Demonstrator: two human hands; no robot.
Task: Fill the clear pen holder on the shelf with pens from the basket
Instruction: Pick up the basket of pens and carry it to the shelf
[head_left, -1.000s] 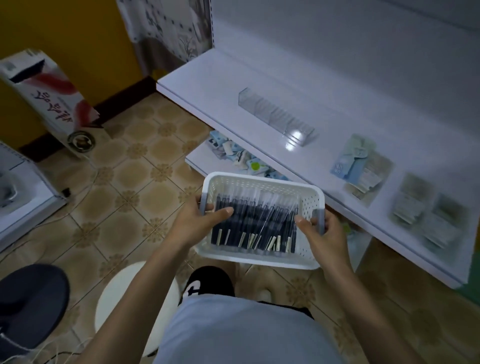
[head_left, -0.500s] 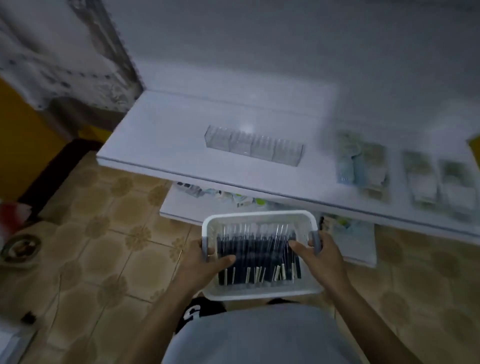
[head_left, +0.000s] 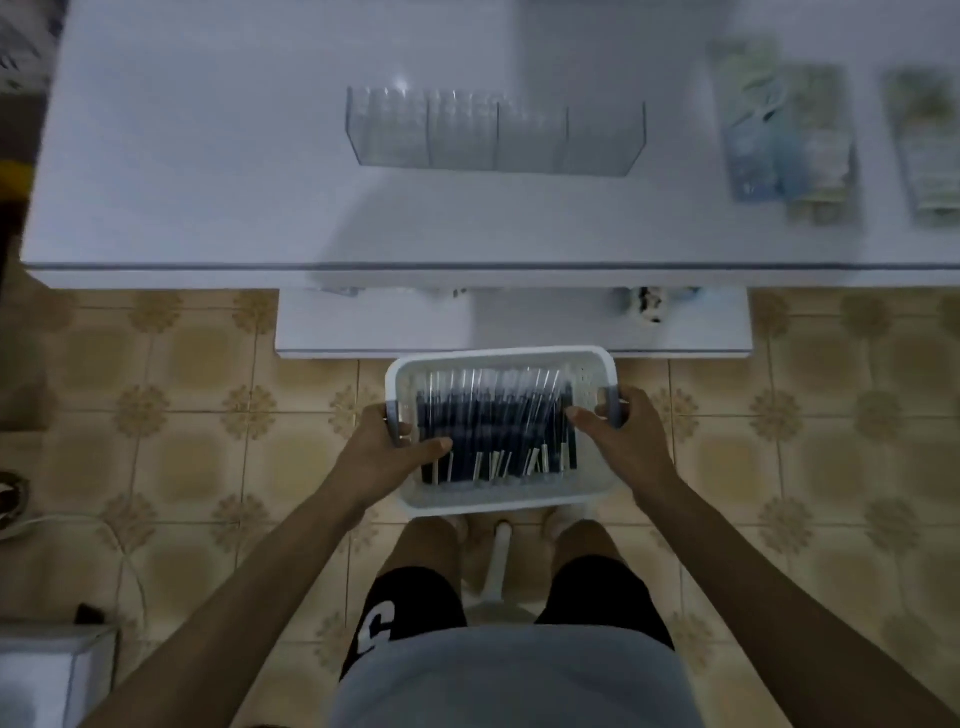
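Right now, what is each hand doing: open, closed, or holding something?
Left hand: grips the left rim of the white basket, thumb lying over the pens.
Right hand: grips the basket's right rim.

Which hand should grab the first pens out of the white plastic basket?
Left hand, marginally: its thumb lies across the dark pens; the right hand mostly wraps the grey handle of the white plastic basket.

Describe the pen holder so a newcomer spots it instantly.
Find the wide white shelf across the top. Near its middle sits the clear pen holder, a long tray with four compartments. Unlike the printed packets to its right, it is transparent and empty.
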